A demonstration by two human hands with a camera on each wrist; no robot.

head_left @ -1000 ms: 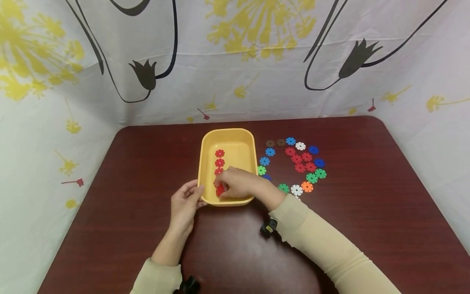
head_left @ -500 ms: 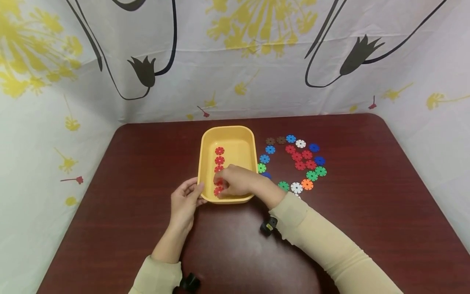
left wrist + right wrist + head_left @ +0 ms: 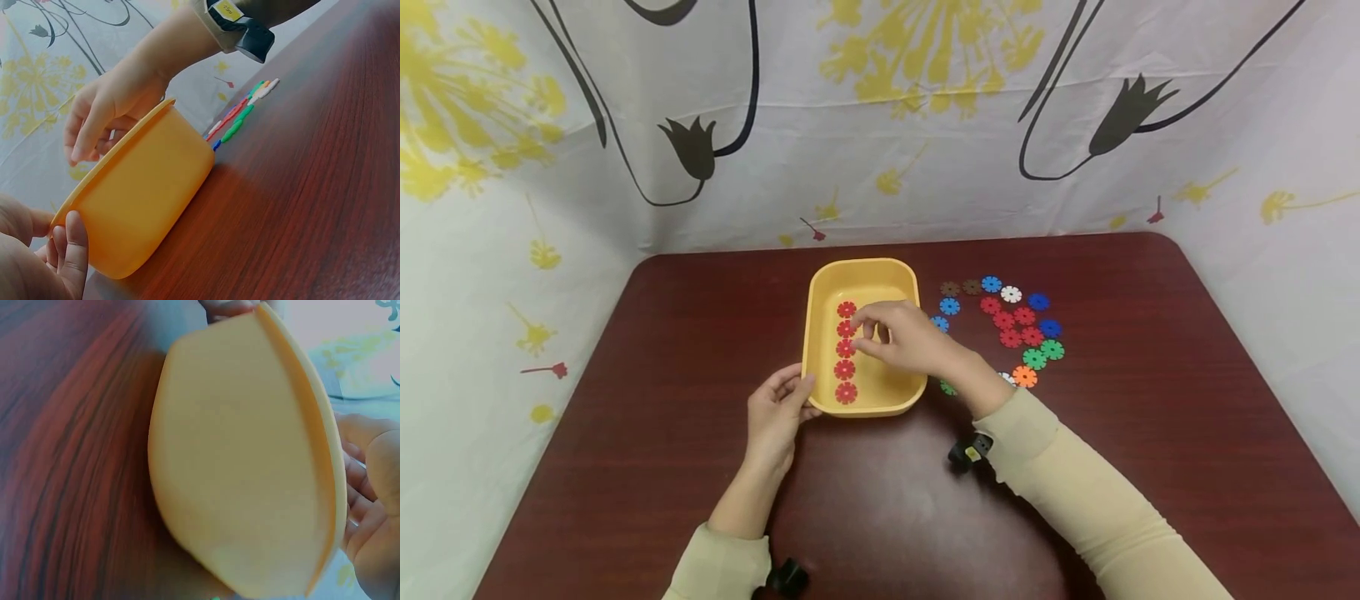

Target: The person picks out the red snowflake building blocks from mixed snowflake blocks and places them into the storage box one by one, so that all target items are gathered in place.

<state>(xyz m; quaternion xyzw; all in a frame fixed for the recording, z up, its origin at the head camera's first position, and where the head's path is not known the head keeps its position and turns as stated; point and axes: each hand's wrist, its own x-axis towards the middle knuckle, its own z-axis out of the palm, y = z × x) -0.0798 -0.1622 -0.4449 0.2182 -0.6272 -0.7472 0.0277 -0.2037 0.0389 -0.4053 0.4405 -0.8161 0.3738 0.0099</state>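
My left hand (image 3: 777, 417) pinches the near left corner of a yellow plastic tray (image 3: 820, 275), thumb on the rim and fingers below it. In the left wrist view that grip shows at the rim of the tray (image 3: 144, 187). Inside, several red notched plastic discs (image 3: 845, 369) lie in one column along the left part of the floor. Over the tray's middle hovers my right hand (image 3: 906, 337), thumb and forefinger apart beside the column, with nothing visible between them. The right wrist view shows the tray's outer wall (image 3: 237, 444), with the right hand (image 3: 375, 494) beyond the rim.
Right of the tray, a rough ring of coloured notched discs lies on the dark red table (image 3: 715, 325), with blue (image 3: 950, 306), green (image 3: 1034, 359) and orange (image 3: 1025, 377) among them. A red cluster (image 3: 1011, 325) lies within. A patterned cloth (image 3: 970, 183) hangs behind the table.
My right hand has come away from the nearest red discs, moving up and slightly right, with thumb and forefinger now parted. The whole red column shows. The left hand stays on the rim.
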